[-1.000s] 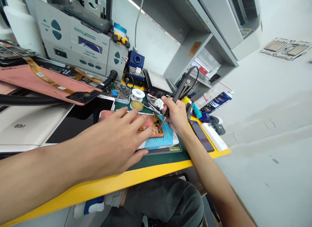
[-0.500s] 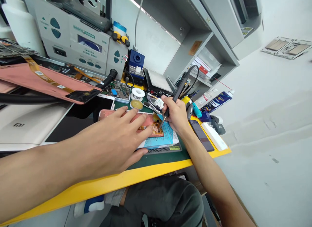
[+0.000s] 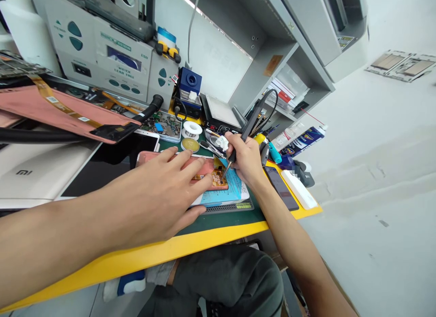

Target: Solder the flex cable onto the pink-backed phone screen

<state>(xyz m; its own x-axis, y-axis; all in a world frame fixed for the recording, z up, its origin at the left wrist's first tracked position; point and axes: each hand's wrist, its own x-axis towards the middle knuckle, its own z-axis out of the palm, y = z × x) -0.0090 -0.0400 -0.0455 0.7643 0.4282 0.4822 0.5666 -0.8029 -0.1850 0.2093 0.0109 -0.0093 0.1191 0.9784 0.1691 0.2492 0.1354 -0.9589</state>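
With the left hand point(image 3: 173, 183) spread open over the panel point(image 3: 208, 167) and the right hand point(image 3: 247, 160) clamped on the tool point(image 3: 250, 121), light, steady pressure seems best for the flex point(image 3: 218, 178) at the panel's three o'clock.

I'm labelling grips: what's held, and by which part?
The right hand holds a soldering iron low on its black handle; the left hand lies across a pink panel.
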